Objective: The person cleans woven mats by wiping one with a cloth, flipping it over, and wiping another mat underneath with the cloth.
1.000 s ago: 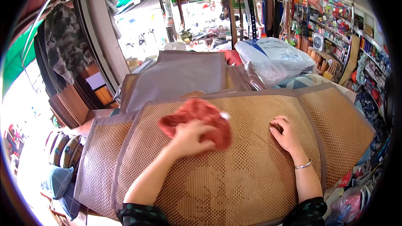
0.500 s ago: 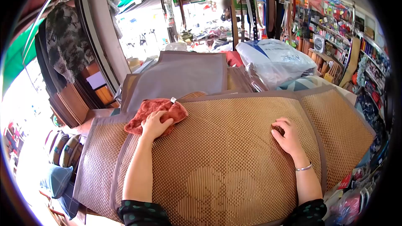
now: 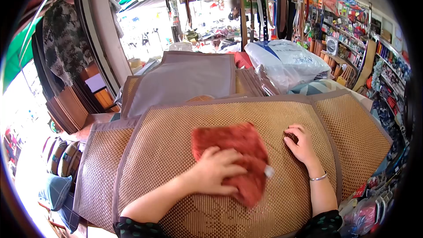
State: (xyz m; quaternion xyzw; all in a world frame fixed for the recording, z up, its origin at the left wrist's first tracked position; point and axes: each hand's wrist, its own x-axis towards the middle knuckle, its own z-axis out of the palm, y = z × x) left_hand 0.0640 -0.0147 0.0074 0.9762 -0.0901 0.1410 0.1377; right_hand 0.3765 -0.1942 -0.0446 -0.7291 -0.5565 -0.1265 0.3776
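A large woven bamboo-like mat with a grey-brown cloth border lies before me, a pattern of smoother slats near its front. My left hand is on a red plush cloth with a small white tag, over the middle of the mat. The cloth is smeared by motion; the left fingers are spread over it, gripping it. My right hand rests on the right part of the mat with curled fingers. A gap between thumb and forefinger shows a dark woven patch, and I see nothing held there.
Mat side panels spread left and right. Behind lie a grey mat and a white plastic-wrapped package. Blue cushions sit at the lower left. Belts hang at the back; stocked shelves line the right.
My left hand has swept the red cloth from the mat's upper left edge rightward and toward me to its middle. My right hand stays in nearly the same place.
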